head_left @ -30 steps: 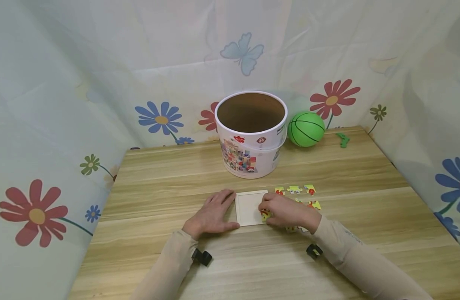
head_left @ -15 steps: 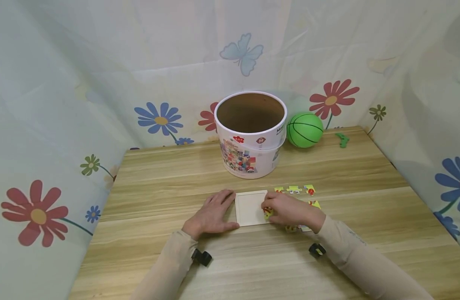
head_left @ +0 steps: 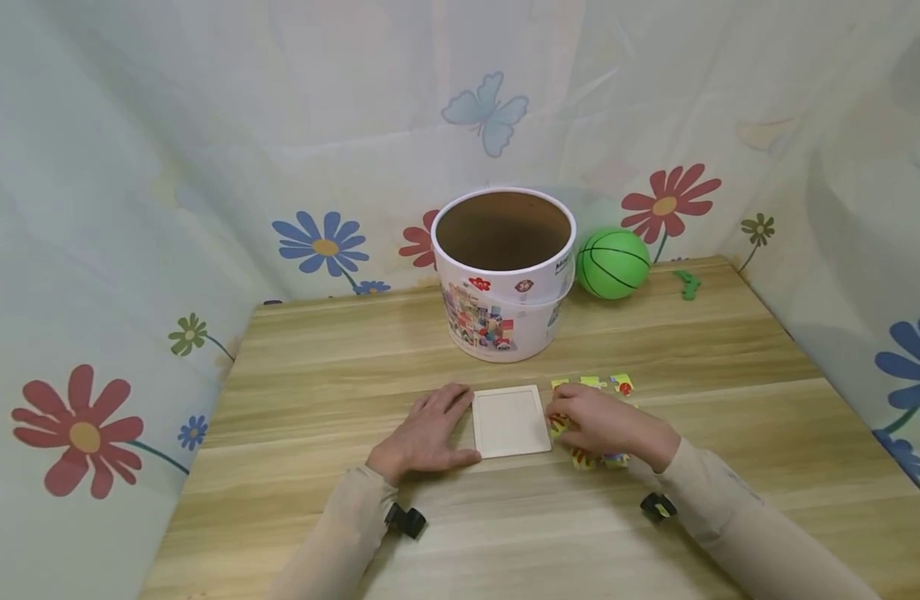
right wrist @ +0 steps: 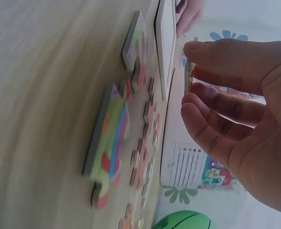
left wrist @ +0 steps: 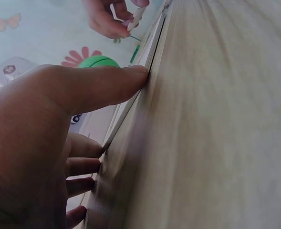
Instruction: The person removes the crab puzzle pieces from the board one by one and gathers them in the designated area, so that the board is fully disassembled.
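A shallow square wooden puzzle tray [head_left: 512, 421] lies bare on the table in the head view. My left hand [head_left: 428, 429] rests against its left side, the straight thumb and fingertips touching the edge, as the left wrist view also shows. Just right of the tray, my right hand [head_left: 606, 425] pinches a yellow and red jigsaw piece [right wrist: 189, 76] between thumb and fingers, held above the table. Loose jigsaw pieces [right wrist: 107, 133] lie below and around that hand. In the head view the hand and wrist hide some of them.
Behind the tray stands a white bucket [head_left: 497, 325] with a handle. Beside it sits a green ball [head_left: 614, 263] against the flowered curtain. A small green object [head_left: 687, 284] lies near the table's back right corner.
My right hand has moved right, from over the tray's right edge to just beyond it, still pinching the jigsaw piece. The left hand stays at the tray's left edge.
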The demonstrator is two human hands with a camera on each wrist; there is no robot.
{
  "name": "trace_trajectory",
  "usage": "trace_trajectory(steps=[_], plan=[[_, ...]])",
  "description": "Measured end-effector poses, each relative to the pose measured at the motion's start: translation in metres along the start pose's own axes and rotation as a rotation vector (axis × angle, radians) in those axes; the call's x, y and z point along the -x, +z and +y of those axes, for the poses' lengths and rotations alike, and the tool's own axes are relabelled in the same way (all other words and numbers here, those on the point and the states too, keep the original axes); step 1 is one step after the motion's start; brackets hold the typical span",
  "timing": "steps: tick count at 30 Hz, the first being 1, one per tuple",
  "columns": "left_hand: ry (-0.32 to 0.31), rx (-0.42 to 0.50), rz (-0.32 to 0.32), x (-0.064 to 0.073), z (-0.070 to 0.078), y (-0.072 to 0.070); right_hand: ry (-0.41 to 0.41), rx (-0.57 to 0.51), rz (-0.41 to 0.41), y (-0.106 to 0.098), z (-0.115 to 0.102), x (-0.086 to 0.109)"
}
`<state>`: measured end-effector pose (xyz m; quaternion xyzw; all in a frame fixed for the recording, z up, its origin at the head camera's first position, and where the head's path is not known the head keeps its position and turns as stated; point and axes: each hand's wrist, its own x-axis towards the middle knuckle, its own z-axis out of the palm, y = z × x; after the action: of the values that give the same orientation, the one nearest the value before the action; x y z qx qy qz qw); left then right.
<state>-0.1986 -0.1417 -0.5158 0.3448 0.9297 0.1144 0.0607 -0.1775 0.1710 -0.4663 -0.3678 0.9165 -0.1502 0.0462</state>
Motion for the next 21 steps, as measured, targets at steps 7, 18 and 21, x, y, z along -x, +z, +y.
trace_trajectory(steps=[7, 18, 21], plan=[[-0.009, -0.008, -0.002, -0.001, 0.0, 0.003, -0.007, -0.009, 0.054, -0.001, 0.007, 0.01], [-0.008, -0.007, -0.012, 0.001, 0.002, 0.0, 0.015, -0.01, 0.059, -0.004, 0.011, 0.029], [-0.01, -0.008, -0.011, 0.001, 0.002, 0.0, -0.007, 0.012, 0.084, -0.004, 0.014, 0.033]])
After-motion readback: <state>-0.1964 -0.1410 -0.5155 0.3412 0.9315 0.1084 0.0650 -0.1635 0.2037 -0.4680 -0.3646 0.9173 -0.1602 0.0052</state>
